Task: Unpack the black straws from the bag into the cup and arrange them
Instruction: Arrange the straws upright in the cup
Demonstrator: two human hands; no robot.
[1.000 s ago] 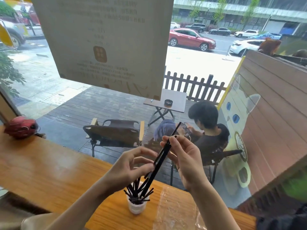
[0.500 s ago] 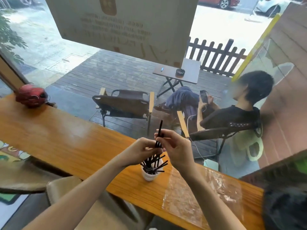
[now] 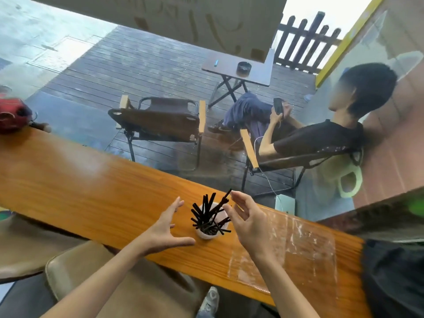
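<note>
both hands are out over the worktop (image 3: 96, 193), and neither has a grip on anything. the left hand (image 3: 164, 228) is spread wide, fingers straight, thumb stretched toward the cup (image 3: 207, 235) but stopping just short of it. the right hand (image 3: 247, 221) sits on the other side, fingers loosely bent and apart, its fingertips right beside the tallest straw tips; whether they touch one i cannot tell.

between the two hands stands the small white cup, upright, near the worktop's front edge. the black straws (image 3: 210, 214) are in it, fanned out in every direction, some leaning steeply, a few nearly level across the rim.

out to the right, the clear plastic bag (image 3: 296, 249) lies flat on the wood, crinkled, reaching almost to the front edge, just beside the right wrist.

way off at the left end of the worktop there's a red helmet (image 3: 12, 115), well apart from the action. a dark bag (image 3: 394, 278) sits at the right end.

below the front edge, a tan stool (image 3: 128, 285) shows under the forearms.

beyond the window, a person (image 3: 321, 134) lounges in a folding chair holding a phone (image 3: 278, 106), an empty folding chair (image 3: 160, 120) beside them, and a small folding table (image 3: 241, 70) with an ashtray (image 3: 243, 66) on the dark decking.
</note>
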